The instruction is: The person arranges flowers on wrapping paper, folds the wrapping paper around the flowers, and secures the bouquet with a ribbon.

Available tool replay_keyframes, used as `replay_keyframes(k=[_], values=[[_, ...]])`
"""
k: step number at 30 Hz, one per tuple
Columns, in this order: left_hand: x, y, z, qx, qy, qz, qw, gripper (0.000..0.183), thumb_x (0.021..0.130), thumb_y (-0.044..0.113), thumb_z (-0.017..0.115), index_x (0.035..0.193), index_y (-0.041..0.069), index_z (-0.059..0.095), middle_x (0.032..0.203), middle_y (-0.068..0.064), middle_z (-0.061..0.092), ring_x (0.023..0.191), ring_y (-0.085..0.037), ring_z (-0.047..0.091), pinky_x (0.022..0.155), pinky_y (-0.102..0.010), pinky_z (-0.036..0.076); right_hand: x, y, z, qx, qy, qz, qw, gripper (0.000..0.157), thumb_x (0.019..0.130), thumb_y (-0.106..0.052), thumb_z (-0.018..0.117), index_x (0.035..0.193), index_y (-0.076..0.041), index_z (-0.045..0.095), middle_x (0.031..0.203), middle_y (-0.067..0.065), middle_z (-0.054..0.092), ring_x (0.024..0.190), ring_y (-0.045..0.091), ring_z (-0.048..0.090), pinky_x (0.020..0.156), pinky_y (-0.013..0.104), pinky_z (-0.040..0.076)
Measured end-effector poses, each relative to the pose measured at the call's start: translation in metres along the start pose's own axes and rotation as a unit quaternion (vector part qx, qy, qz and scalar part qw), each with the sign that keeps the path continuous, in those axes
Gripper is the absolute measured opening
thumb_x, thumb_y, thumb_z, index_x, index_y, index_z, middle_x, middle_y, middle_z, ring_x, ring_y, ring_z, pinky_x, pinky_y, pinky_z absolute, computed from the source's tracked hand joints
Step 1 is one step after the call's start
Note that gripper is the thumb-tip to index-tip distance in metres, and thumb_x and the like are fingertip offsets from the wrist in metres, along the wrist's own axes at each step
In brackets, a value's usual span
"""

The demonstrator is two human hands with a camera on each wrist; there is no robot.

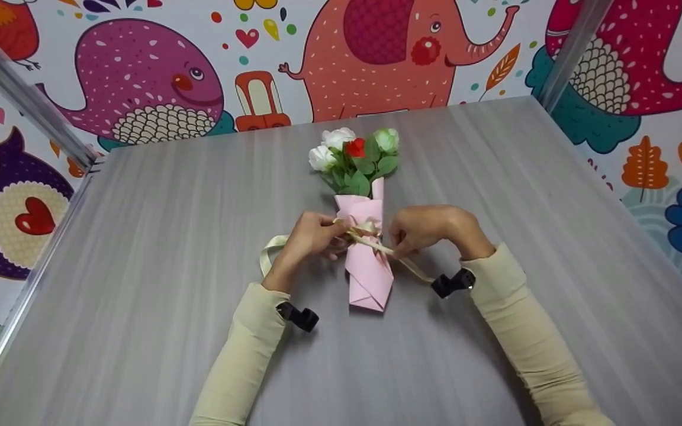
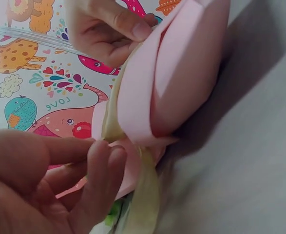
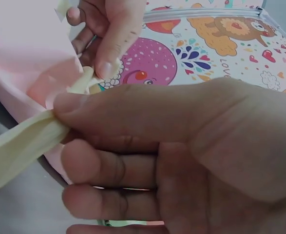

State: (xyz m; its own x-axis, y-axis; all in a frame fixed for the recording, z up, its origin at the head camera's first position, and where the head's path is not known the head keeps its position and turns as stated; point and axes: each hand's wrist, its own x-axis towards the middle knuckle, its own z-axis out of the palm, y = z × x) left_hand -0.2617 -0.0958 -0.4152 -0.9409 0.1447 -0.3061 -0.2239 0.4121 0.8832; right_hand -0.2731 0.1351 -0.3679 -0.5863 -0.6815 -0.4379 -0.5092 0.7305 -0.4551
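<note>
A bouquet wrapped in pink paper (image 1: pixel 370 275) lies on the table, its white, red and pale green roses (image 1: pixel 338 139) toward the back wall. A cream ribbon (image 1: pixel 370 243) crosses the wrap at its middle. On the left side of the wrap, my left hand (image 1: pixel 312 235) pinches the ribbon between thumb and fingers close to the crossing. From the right, my right hand (image 1: pixel 427 228) holds another stretch of ribbon (image 3: pixel 23 148) between thumb and forefinger, as the right wrist view shows. One ribbon tail (image 1: pixel 270 251) loops out behind the left wrist; another passes under the right wrist.
The grey wood-grain table (image 1: pixel 169 331) spreads around the bouquet on all sides. Walls printed with cartoon animals (image 1: pixel 151 77) stand at its back and sides, with metal corner posts (image 1: pixel 575 53). Black wrist cameras (image 1: pixel 298 317) sit at both beige cuffs.
</note>
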Motion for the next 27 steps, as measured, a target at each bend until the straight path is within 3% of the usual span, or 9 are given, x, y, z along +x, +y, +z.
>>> replay_keyframes(k=[7,11,13,16,19,22,27], values=[[0.0,0.0,-0.001,0.008,0.003,-0.016,0.9998,0.022,0.097,0.014,0.064,0.11,-0.002,0.072,0.093,-0.019,0.077,0.062,-0.01,0.067,0.049,-0.021,0.053,-0.002,0.004,-0.001,0.006,0.0,0.012,1.0,0.012,0.088,-0.011,0.067,0.079,-0.005,0.072,0.066,-0.001,0.063,0.061,0.007,0.051,0.058,0.021,0.04],[-0.003,0.001,0.003,0.077,0.051,0.037,0.995,0.016,0.092,0.008,0.067,0.104,0.003,0.076,0.096,-0.014,0.076,0.073,-0.014,0.068,0.06,-0.022,0.053,-0.002,0.005,-0.002,0.002,0.015,0.016,1.0,0.012,0.088,-0.013,0.067,0.079,-0.006,0.072,0.066,-0.001,0.064,0.061,0.007,0.05,0.058,0.021,0.04],[-0.007,0.002,0.009,0.14,0.082,0.102,0.9814,0.014,0.088,0.005,0.07,0.1,0.005,0.078,0.098,-0.013,0.075,0.085,-0.02,0.068,0.072,-0.028,0.053,-0.002,0.005,-0.003,-0.001,0.024,0.02,1.0,0.012,0.089,-0.013,0.067,0.08,-0.006,0.072,0.068,0.0,0.065,0.062,0.007,0.051,0.058,0.022,0.04],[-0.016,0.008,0.02,0.24,0.123,0.208,0.9403,0.012,0.084,0.004,0.074,0.095,0.007,0.08,0.098,-0.012,0.071,0.096,-0.029,0.062,0.085,-0.04,0.047,-0.002,0.005,-0.004,-0.002,0.034,0.023,0.999,0.012,0.089,-0.014,0.066,0.082,-0.006,0.072,0.069,0.0,0.065,0.063,0.008,0.051,0.058,0.022,0.041],[-0.023,0.013,0.028,0.306,0.135,0.283,0.899,0.01,0.085,0.005,0.076,0.093,0.007,0.082,0.097,-0.012,0.068,0.097,-0.032,0.058,0.085,-0.048,0.041,-0.002,0.005,-0.005,0.0,0.041,0.024,0.999,0.012,0.088,-0.014,0.067,0.081,-0.006,0.072,0.069,0.0,0.065,0.063,0.008,0.051,0.058,0.022,0.041],[-0.021,0.012,0.03,0.321,0.107,0.305,0.8901,0.013,0.089,0.013,0.075,0.098,0.008,0.081,0.096,-0.011,0.069,0.096,-0.031,0.059,0.087,-0.047,0.041,-0.001,0.006,-0.005,-0.002,0.042,0.024,0.999,0.012,0.089,-0.014,0.067,0.082,-0.006,0.072,0.069,0.001,0.066,0.062,0.008,0.052,0.057,0.022,0.041],[-0.013,0.006,0.027,0.306,0.064,0.306,0.8995,0.023,0.088,0.024,0.076,0.106,0.011,0.08,0.099,-0.01,0.069,0.097,-0.029,0.063,0.088,-0.045,0.048,-0.002,0.008,-0.005,-0.007,0.043,0.028,0.999,0.012,0.09,-0.015,0.067,0.083,-0.006,0.072,0.07,0.001,0.066,0.063,0.008,0.052,0.058,0.022,0.042]])
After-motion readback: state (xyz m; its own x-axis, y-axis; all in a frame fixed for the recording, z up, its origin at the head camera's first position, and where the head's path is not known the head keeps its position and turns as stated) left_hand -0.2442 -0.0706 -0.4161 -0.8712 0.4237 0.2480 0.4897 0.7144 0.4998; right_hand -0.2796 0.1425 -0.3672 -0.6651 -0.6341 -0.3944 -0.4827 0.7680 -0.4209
